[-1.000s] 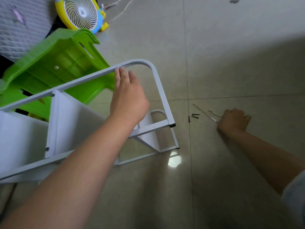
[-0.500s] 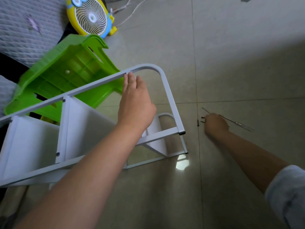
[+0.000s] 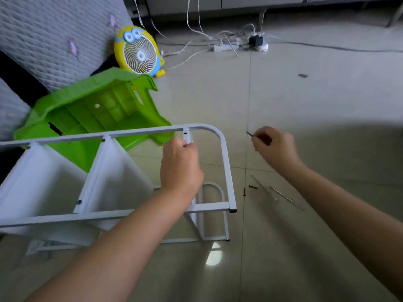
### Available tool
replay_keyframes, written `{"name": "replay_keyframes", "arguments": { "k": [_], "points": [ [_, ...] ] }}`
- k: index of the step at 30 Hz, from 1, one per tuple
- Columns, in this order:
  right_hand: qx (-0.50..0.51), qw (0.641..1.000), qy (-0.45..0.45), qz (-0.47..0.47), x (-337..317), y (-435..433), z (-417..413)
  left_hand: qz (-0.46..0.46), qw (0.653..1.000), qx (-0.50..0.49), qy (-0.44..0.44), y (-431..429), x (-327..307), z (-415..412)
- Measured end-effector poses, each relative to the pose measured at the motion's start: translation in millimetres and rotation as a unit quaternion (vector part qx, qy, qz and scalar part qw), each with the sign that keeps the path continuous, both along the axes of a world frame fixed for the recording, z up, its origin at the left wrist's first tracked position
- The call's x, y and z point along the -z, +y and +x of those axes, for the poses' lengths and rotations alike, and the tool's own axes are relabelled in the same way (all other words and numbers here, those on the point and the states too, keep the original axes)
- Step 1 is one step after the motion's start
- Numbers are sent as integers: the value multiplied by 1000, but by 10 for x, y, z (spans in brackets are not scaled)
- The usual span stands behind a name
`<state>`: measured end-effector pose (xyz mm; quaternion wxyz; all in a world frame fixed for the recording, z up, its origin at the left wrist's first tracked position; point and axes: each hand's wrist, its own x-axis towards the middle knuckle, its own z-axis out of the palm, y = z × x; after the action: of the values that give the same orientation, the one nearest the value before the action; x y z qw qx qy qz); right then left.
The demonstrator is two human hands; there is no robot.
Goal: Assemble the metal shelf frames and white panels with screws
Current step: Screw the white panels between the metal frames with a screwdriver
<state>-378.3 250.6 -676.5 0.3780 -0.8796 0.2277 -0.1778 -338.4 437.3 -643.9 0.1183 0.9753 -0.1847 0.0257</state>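
A white metal shelf frame lies on its side on the tiled floor, with white panels fixed between its rails. My left hand grips a white crosspiece under the top rail, just below a screw hole. To the right of the frame, my right hand is raised and pinches a dark screw that points toward the frame. Two loose screws and a thin screwdriver lie on the floor below that hand.
A green plastic stool lies tipped over behind the frame. A yellow cartoon desk fan stands further back beside a grey quilted mattress. White cables and a power strip run along the far floor.
My right hand has left the floor by the screws and risen with one screw pinched. My left hand has shifted from the top rail to grip the crosspiece. The camera has tilted up.
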Motion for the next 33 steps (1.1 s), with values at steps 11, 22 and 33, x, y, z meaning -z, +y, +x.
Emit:
{"name": "replay_keyframes", "arguments": {
  "k": [11, 22, 33],
  "points": [
    [-224, 953, -25, -204, -650, 627, 104, -23, 989, 146, 26, 541, -137, -290],
    [-256, 922, 12, -289, -646, 851, 496, 15, 989, 147, -6, 513, -224, 735],
    [-305, 898, 35, -315, -566, 775, 533, -54, 987, 151, 5, 505, -144, 904]
  ]
}}
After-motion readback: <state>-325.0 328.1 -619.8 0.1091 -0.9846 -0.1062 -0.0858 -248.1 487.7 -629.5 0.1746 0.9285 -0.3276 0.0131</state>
